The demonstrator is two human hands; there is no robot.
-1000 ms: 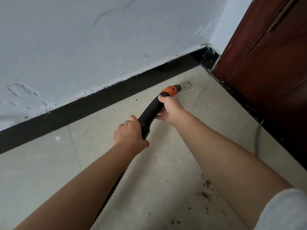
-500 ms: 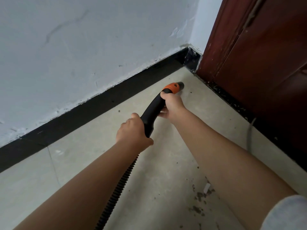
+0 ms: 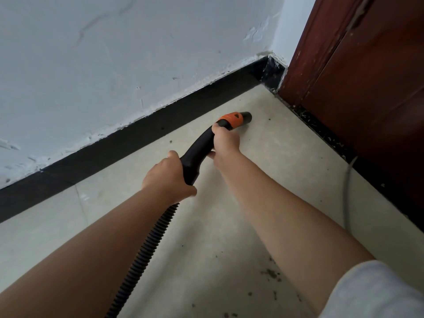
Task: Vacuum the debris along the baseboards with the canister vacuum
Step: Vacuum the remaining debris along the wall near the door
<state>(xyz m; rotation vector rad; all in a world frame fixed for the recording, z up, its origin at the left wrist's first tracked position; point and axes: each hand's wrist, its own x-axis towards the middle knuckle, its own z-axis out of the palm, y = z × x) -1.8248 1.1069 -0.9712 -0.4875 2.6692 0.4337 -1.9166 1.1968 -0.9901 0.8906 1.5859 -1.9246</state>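
Brightness: even, soft daylight, moderately bright; the source itself is out of view.
Wall (image 3: pixel 96 65): palest area, a cool bluish white, not blown out.
Shadows: a faint, soft-edged shadow lies on the floor (image 3: pixel 218 226) under and between the forearms — no hard edges anywhere.
Dark areas: the baseboard (image 3: pixel 128 143) reads as near-flat black with little detail; the door (image 3: pixel 371 92) darkens toward the right edge.
Glare: a weak sheen on the door's lower panel, none on the floor.
Distortion: wide-angle bend — the baseboard line curves, and the forearms swell toward the bottom corners.
Sharpness: centre is fairly crisp; the sleeve (image 3: pixel 376 292) at the lower right is soft and blurred.
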